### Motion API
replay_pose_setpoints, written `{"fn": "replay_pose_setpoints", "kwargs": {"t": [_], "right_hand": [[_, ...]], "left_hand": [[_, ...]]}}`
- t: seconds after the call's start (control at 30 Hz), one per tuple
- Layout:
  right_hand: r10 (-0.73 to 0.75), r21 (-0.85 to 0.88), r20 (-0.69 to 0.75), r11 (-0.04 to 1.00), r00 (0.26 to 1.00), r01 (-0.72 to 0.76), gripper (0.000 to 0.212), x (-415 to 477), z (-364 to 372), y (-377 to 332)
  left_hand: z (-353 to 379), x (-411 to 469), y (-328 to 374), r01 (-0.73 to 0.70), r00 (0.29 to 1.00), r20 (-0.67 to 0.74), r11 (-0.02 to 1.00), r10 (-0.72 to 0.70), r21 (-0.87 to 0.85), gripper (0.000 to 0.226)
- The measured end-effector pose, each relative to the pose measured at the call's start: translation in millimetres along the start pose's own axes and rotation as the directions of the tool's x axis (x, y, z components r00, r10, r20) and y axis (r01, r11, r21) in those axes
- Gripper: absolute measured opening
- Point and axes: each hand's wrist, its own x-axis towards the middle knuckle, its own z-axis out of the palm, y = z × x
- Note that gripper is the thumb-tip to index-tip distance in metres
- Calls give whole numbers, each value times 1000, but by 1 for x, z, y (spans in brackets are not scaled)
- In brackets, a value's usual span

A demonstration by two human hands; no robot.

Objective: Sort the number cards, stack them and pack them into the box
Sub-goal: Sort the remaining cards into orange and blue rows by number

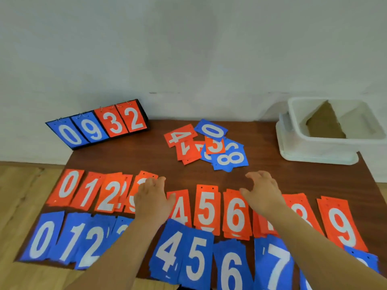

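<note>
Unsorted card pile (206, 144) lies beyond both hands | right hand (264, 192) nearer, spread empty | left hand (154, 197) flat on red 3 pile (142, 185), gripping nothing

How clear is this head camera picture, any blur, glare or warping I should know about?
In the head view, the whole frame is soft, and the loose card pile and both hands, left and right, look smeared; wide-angle warping bows the table edge and fans the near blue cards outward; lighting is even with faint shadows; no strong glare, though the white box looks washed out.
</note>
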Motion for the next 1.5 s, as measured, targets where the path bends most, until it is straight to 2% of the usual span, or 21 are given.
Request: {"fn": "replay_pose_setpoints", "kwargs": {"t": [0.13, 0.27, 0.5, 0.6, 0.77, 0.83, 0.97, 1.03, 1.17, 1.3, 1.4, 1.5], "right_hand": [[100, -27, 30, 995, 994, -99, 64, 45, 14, -27], [221, 36, 13, 974, 975, -222, 65, 91, 25, -41], [425, 19, -49, 905, 904, -424, 79, 152, 46, -47], [442, -5, -78, 896, 893, -444, 78, 163, 52, -47], [511, 151, -12, 851, 860, -503, 73, 171, 51, -44], [524, 147, -7, 843, 852, -517, 73, 171, 50, -43], [529, 85, -40, 847, 848, -525, 68, 172, 47, -44], [520, 149, -45, 848, 853, -509, 63, 171, 48, -45], [492, 328, -58, 831, 869, -449, 50, 163, 48, -45], [429, 427, -158, 842, 889, -330, 36, 145, 40, -37], [403, 465, -221, 844, 888, -267, 17, 126, 25, -34], [423, 536, -272, 813, 864, -229, 20, 95, 6, -36]], "left_hand": [[-2, 70, -20, -22, 995, 100, 1000, 20, 17, 67], [-6, 142, -23, -58, 987, 152, 998, 53, 31, 67], [3, 252, -5, -150, 977, 153, 989, 150, -12, 60], [11, 286, 6, -184, 969, 164, 983, 182, -8, 59], [22, 309, 12, -190, 963, 188, 982, 191, -22, 60], [22, 312, 13, -180, 965, 186, 983, 183, -30, 55], [19, 313, 15, -149, 969, 201, 989, 146, 0, 48], [18, 310, 16, -136, 973, 187, 990, 138, -25, 46], [19, 296, 16, -98, 981, 149, 981, 124, -166, 40], [15, 277, 6, -115, 985, 99, 961, 144, -253, 33], [2, 256, -1, -58, 996, 43, 936, 78, -348, 38], [-20, 214, -9, -2, 1000, -24, 867, -11, -499, 40]]}}
